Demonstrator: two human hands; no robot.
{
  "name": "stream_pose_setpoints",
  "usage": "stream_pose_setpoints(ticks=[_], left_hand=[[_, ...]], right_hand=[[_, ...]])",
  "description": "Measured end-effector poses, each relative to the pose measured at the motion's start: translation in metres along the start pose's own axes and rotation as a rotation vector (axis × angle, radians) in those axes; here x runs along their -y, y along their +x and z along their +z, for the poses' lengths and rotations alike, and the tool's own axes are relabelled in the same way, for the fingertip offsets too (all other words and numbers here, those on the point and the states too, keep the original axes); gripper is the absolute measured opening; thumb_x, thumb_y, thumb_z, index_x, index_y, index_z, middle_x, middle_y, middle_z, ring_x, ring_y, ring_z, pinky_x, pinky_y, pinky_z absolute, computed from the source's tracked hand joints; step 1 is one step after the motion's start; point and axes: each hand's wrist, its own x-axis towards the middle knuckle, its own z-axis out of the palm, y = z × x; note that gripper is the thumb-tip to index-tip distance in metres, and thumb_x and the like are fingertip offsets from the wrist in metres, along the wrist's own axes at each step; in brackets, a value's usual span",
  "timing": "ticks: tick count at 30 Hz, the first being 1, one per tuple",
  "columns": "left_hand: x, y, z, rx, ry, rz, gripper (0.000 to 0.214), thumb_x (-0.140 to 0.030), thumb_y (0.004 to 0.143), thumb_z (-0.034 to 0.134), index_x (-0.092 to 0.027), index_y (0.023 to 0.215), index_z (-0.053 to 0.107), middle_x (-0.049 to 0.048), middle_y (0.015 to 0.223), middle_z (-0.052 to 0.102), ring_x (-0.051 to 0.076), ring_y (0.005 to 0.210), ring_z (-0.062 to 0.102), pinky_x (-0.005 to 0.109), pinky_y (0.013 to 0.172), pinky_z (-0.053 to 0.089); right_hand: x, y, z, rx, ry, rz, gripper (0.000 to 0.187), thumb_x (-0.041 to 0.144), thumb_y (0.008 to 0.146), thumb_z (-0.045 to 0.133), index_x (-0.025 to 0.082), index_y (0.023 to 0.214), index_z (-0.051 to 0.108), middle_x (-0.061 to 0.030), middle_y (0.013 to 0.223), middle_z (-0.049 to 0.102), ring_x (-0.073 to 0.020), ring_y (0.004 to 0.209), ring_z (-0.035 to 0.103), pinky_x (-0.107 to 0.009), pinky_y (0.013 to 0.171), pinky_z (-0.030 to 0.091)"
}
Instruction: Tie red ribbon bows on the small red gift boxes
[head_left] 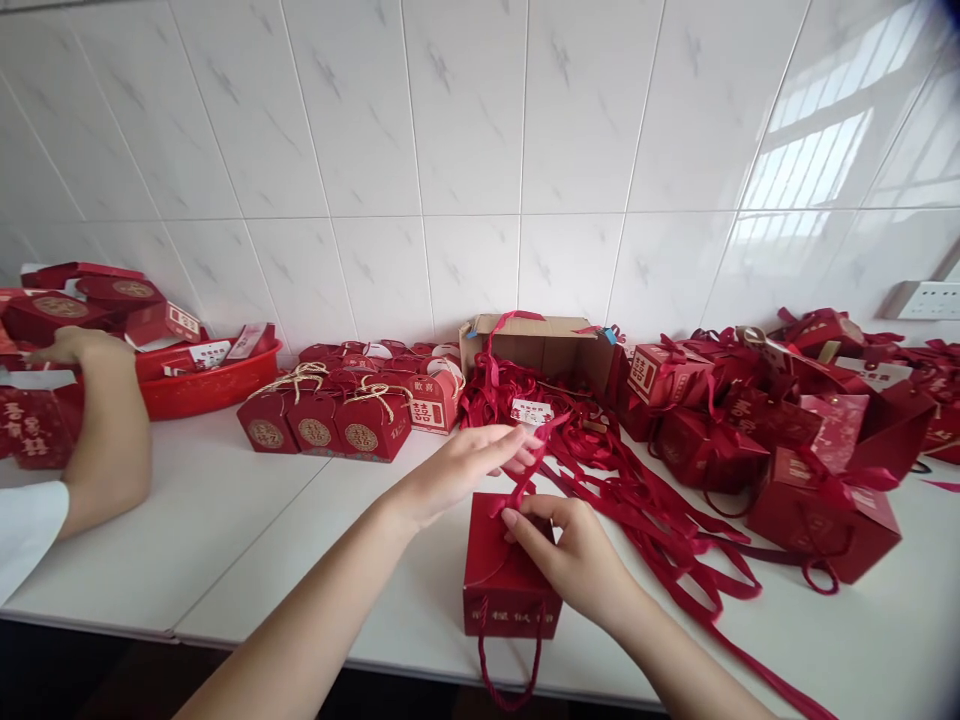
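Note:
A small red gift box with pale lettering stands near the table's front edge, its twisted cord handle hanging over the near side. On top of it, my right hand pinches the red ribbon at its knot between thumb and fingers. My left hand is just above and behind the box, fingers closed around the ribbon's upper part, which sticks up past the fingertips. Loose red ribbons are strewn from behind the box toward the right front.
A cardboard box spills ribbons at the back. Finished-looking red boxes with straw bows sit left of it; ribboned boxes pile up right. At far left, a co-worker's arm reaches among boxes beside a red basin.

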Motion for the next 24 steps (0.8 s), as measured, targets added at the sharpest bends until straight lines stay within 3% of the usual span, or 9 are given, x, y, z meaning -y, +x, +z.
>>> stream_pose_setpoints(ticks=[6, 9, 13, 15, 18, 24], left_hand=[[0.038, -0.032, -0.003, -0.162, 0.28, 0.018, 0.027, -0.043, 0.077, 0.067, -0.019, 0.088, 0.069, 0.0042, 0.091, 0.071, 0.022, 0.091, 0.063, 0.031, 0.084, 0.045], [0.051, -0.042, 0.004, -0.266, 0.284, 0.059, 0.02, -0.037, 0.082, 0.062, -0.018, 0.079, 0.068, 0.003, 0.084, 0.072, 0.02, 0.085, 0.064, 0.029, 0.082, 0.047], [0.057, -0.047, 0.013, -0.293, 0.223, 0.119, 0.017, -0.033, 0.087, 0.055, -0.018, 0.083, 0.063, 0.0022, 0.087, 0.069, 0.017, 0.087, 0.064, 0.027, 0.083, 0.047], [0.056, -0.047, 0.016, -0.276, 0.219, 0.147, 0.015, -0.031, 0.087, 0.055, -0.018, 0.082, 0.06, 0.0018, 0.086, 0.068, 0.016, 0.086, 0.063, 0.026, 0.081, 0.048], [0.056, -0.046, 0.02, -0.276, 0.269, 0.186, 0.007, -0.024, 0.08, 0.062, -0.018, 0.081, 0.058, 0.0001, 0.083, 0.066, 0.015, 0.082, 0.063, 0.025, 0.079, 0.048], [0.066, -0.041, 0.023, -0.37, 0.325, 0.218, 0.008, -0.012, 0.078, 0.056, -0.019, 0.077, 0.059, -0.0012, 0.078, 0.067, 0.014, 0.077, 0.063, 0.023, 0.074, 0.049]], right_hand=[[-0.005, 0.001, 0.003, -0.032, 0.044, -0.1, 0.036, 0.039, 0.09, 0.047, 0.017, 0.061, 0.051, -0.0014, 0.065, 0.052, -0.0141, 0.064, 0.045, -0.026, 0.059, 0.036], [-0.007, 0.0, 0.005, -0.09, 0.088, -0.068, 0.031, 0.038, 0.088, 0.049, 0.018, 0.064, 0.051, -0.0014, 0.067, 0.054, -0.0144, 0.064, 0.047, -0.025, 0.059, 0.037], [-0.011, 0.0, 0.01, -0.189, 0.179, -0.042, 0.015, 0.032, 0.085, 0.056, 0.02, 0.09, 0.048, 0.0016, 0.068, 0.061, -0.0133, 0.06, 0.05, -0.023, 0.055, 0.036], [-0.011, 0.0, 0.011, -0.204, 0.161, -0.069, 0.015, 0.029, 0.085, 0.056, 0.021, 0.092, 0.046, 0.0031, 0.065, 0.061, -0.0129, 0.058, 0.05, -0.023, 0.053, 0.035], [-0.008, -0.001, 0.01, -0.191, 0.11, -0.114, 0.008, 0.025, 0.086, 0.053, 0.019, 0.09, 0.054, -0.0007, 0.073, 0.067, -0.0144, 0.066, 0.058, -0.023, 0.06, 0.042], [-0.005, -0.007, 0.006, -0.188, -0.139, -0.21, 0.015, 0.019, 0.08, 0.06, 0.021, 0.093, 0.066, -0.0029, 0.087, 0.071, -0.0178, 0.076, 0.063, -0.027, 0.068, 0.046]])
